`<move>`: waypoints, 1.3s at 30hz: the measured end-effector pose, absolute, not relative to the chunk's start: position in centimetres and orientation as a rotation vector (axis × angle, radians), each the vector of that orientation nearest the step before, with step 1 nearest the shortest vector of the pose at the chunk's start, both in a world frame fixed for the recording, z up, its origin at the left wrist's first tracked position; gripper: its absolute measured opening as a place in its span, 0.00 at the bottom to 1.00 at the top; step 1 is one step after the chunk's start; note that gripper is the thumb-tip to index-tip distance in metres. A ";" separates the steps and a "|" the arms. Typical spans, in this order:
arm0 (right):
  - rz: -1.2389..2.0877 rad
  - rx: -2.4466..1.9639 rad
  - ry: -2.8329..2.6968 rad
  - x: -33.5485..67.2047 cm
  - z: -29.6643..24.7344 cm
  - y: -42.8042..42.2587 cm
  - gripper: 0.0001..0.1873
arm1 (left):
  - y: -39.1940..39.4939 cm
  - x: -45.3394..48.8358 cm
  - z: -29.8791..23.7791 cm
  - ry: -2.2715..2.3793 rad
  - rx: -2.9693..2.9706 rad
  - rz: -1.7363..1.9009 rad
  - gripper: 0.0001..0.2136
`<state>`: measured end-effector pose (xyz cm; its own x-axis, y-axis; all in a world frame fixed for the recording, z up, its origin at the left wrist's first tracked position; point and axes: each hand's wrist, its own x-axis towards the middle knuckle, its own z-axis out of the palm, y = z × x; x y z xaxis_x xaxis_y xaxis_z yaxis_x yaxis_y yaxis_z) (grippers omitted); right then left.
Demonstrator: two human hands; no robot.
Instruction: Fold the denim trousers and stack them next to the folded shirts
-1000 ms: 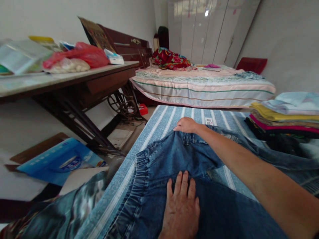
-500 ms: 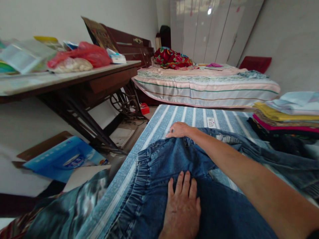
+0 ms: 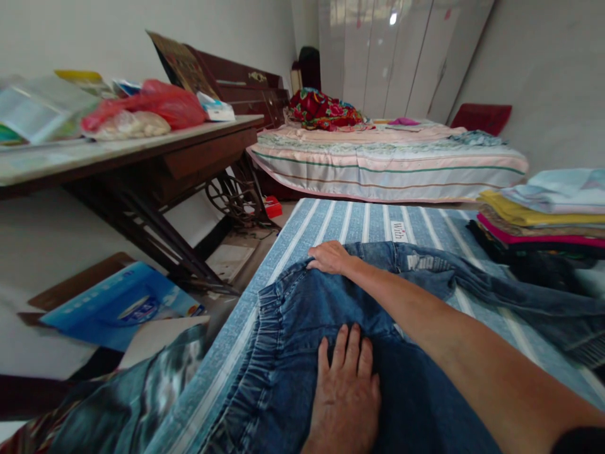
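Observation:
A pair of blue jeans [image 3: 312, 309] with a gathered elastic waistband lies spread on a blue-and-white striped bed cover [image 3: 293, 236]. One leg with a white print reaches off to the right. My left hand [image 3: 347, 388] rests flat on the denim near the waistband, palm down, fingers stretched and slightly apart. Across the jeans stretches my right arm. My right hand [image 3: 328, 257] has its fingers closed on the far corner of the waistband; its fingertips are partly hidden. The forearm covers part of the denim behind it.
Folded clothes [image 3: 543, 217] are stacked at the right. A sewing machine table [image 3: 189, 148] with bags on it stands at the left, a blue box [image 3: 127, 302] below it. Dark patterned fabric [image 3: 137, 391] lies at the lower left. Another bed [image 3: 387, 167] is beyond.
My right hand has moved slightly left and towards me with the far waistband corner. More of the printed leg now shows flat beside my arm. My left hand has stayed in place.

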<state>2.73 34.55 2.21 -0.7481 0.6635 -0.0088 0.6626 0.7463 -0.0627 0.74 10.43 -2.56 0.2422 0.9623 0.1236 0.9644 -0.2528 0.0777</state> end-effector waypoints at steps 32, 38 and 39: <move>0.055 -1.535 -2.718 15.9 3.6 38.1 0.14 | 16.8 2.2 -1.1 -1.790 -2.542 -0.299 0.11; -0.159 -1.447 -2.719 15.0 3.8 37.9 0.19 | 17.0 2.1 -1.2 -1.738 -2.548 -0.347 0.12; -0.175 -1.439 -2.726 14.8 3.6 37.9 0.19 | 17.0 2.1 -1.2 -1.723 -2.549 -0.363 0.13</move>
